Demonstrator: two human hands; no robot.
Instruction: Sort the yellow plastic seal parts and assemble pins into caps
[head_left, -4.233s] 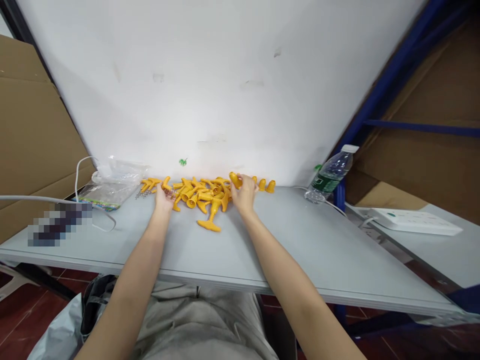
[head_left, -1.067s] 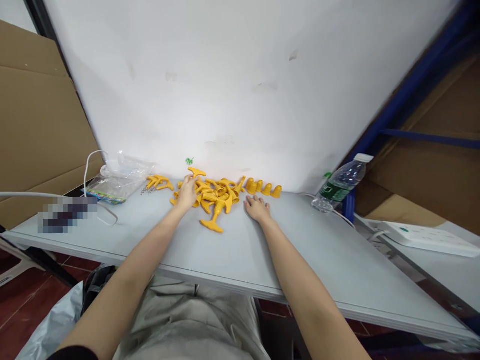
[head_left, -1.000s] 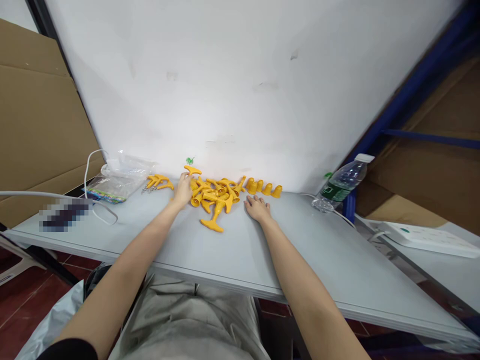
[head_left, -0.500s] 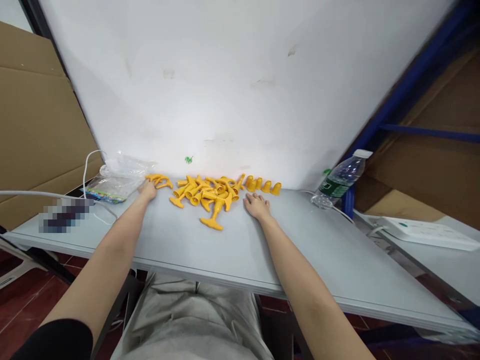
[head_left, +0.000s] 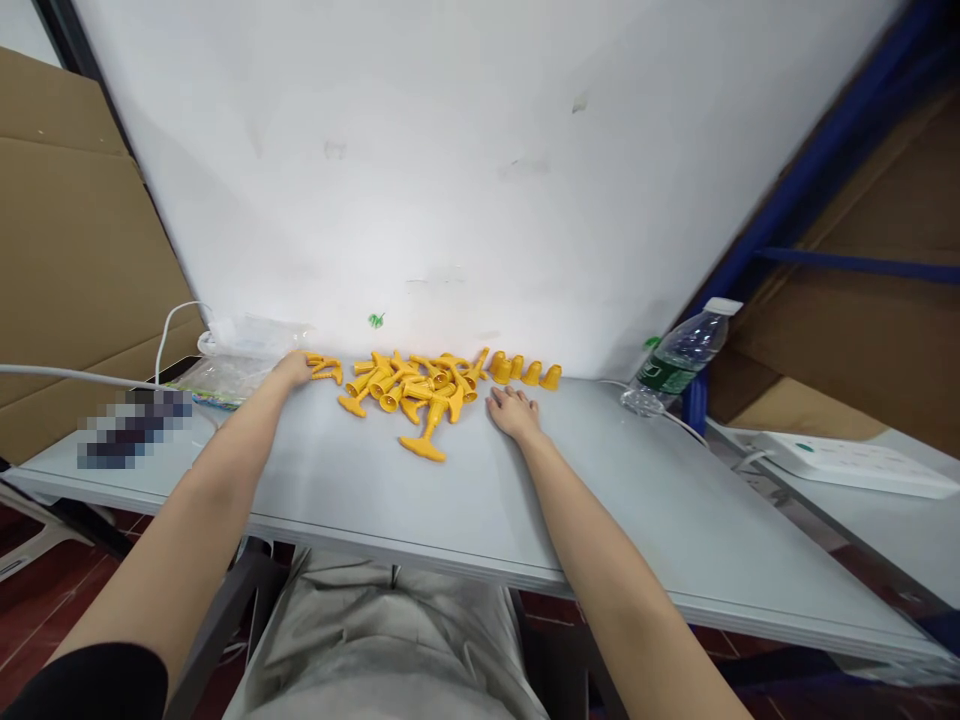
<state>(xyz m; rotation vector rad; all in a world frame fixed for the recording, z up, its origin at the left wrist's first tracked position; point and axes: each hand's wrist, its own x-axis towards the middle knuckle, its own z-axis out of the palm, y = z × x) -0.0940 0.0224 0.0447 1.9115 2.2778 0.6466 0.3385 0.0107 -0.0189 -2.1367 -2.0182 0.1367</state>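
Grey worktop (head_left: 465,500) runs up to a white wall. At this range I cannot tell whether the left hand (head_left: 295,368) has its fingers clamped or loose; arm stretched, it touches the small yellow T-pieces (head_left: 325,368) beside a crinkled clear bag (head_left: 240,348). The right hand (head_left: 514,412) lies palm-down, fingers apart and empty, just right of the heap of glossy yellow funnel-shaped parts (head_left: 412,385). 4 yellow cones (head_left: 525,372) stand behind it.

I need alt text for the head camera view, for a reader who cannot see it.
The left hand reaches a few yellow parts beside a clear bag; the right hand lies flat on the grey table by a pile of yellow pieces. A water bottle is farther right.
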